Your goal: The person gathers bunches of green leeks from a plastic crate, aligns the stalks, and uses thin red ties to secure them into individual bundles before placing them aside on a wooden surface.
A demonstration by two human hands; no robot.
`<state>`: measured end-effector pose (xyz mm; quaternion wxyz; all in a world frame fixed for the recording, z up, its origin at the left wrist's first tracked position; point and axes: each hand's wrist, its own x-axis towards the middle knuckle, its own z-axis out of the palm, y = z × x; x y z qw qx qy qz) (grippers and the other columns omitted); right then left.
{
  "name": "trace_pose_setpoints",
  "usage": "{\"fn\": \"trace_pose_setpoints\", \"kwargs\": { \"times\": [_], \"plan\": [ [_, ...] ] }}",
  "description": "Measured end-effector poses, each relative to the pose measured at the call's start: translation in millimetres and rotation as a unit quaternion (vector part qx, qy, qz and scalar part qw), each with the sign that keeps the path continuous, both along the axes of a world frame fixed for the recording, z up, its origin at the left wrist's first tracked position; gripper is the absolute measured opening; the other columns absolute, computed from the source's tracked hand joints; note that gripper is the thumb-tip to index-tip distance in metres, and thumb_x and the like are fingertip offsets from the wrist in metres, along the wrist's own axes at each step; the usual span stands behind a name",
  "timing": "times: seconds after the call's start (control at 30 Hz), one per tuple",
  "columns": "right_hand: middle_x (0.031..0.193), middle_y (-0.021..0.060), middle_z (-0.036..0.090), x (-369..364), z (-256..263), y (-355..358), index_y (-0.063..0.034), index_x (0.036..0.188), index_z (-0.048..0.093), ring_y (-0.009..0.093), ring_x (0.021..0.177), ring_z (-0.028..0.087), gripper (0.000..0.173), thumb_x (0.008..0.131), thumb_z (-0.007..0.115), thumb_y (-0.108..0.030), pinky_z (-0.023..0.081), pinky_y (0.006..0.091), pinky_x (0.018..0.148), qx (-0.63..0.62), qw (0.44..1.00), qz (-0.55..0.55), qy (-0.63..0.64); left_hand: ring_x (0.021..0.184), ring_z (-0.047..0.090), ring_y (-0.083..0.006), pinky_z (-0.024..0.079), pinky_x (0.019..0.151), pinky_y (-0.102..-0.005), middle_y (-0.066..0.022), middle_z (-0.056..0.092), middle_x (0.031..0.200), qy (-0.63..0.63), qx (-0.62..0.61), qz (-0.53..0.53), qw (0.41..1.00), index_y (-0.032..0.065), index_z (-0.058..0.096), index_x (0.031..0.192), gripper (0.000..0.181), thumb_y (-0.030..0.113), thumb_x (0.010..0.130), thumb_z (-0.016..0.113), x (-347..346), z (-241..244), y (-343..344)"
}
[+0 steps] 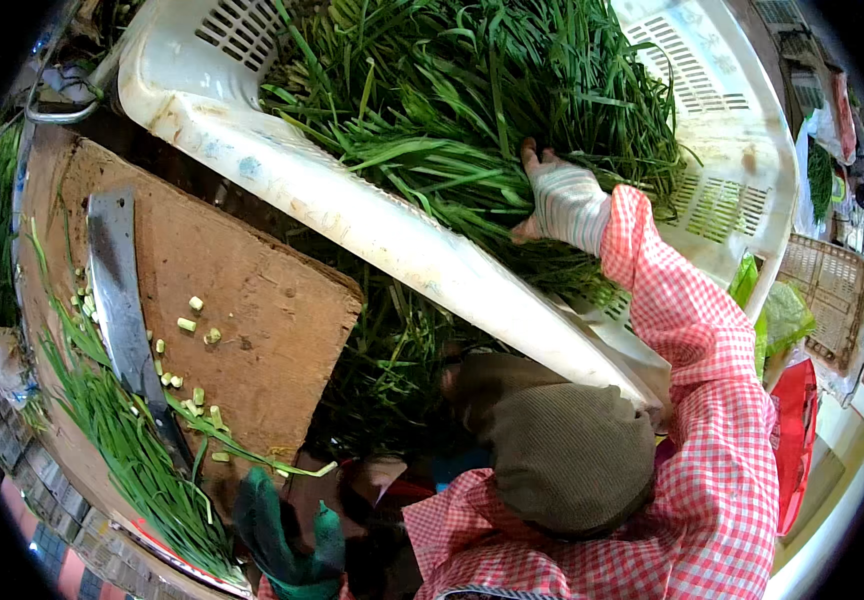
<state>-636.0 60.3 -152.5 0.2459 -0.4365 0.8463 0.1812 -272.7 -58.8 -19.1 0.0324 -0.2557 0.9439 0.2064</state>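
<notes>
My right hand, in a striped knitted glove with bare fingertips, lies on long chive-like greens in a white plastic basket. Its thumb and fingers are spread around part of them; whether they grip is unclear. At the bottom, my left hand wears a dark green glove, fingers apart, holding nothing. It is beside a wooden board. There a broad-bladed knife lies with its dark handle end towards my left hand. More long greens lie beside the knife, and several pale stem pieces are scattered near it.
A brown cap covers part of the lower view. Loose dark greens lie low between board and basket. Right of my sleeve are a red bag, a green bag and a brownish plastic crate. A metal bar curves at upper left.
</notes>
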Motion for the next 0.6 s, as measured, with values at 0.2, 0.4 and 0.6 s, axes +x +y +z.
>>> {"fn": "trace_pose_setpoints", "kwargs": {
  "times": [0.2, 0.4, 0.6],
  "plan": [
    [0.116, 0.0236, 0.052, -6, 8, -43, 0.0107, 0.134, 0.022, 0.030, 0.105, 0.055, 0.120, 0.054, 0.074, -0.063, 0.048, 0.0369, 0.084, 0.138, 0.986, -0.094, -0.021, 0.108, 0.050, -0.0349, 0.040, 0.092, -0.0441, -0.0209, 0.049, 0.121, 0.000, 0.002, -0.003, 1.000, -0.0035, 0.047, 0.121, 0.059, 0.029, 0.076, 0.067, 5, 3, -2],
    [0.118, 0.0353, 0.045, 30, -16, -37, 0.0107, 0.135, 0.021, 0.042, 0.108, 0.050, 0.124, 0.050, 0.078, -0.060, 0.046, 0.0413, 0.088, 0.069, 0.997, -0.039, -0.006, 0.107, 0.051, -0.0348, 0.041, 0.092, -0.0437, -0.0208, 0.050, 0.120, -0.008, 0.004, 0.013, 1.000, -0.0037, 0.048, 0.120, 0.059, 0.028, 0.075, 0.068, 15, 10, -12],
    [0.100, 0.0203, 0.060, -5, -16, -46, 0.0033, 0.106, 0.053, 0.029, 0.090, 0.060, 0.065, 0.066, 0.071, -0.045, 0.050, 0.0384, 0.075, 0.025, 1.000, -0.002, 0.014, 0.105, 0.051, -0.0346, 0.042, 0.091, -0.0433, -0.0208, 0.050, 0.119, -0.003, 0.003, 0.024, 1.000, -0.0040, 0.048, 0.119, 0.059, 0.028, 0.074, 0.069, 21, 8, -16]
  ]
}}
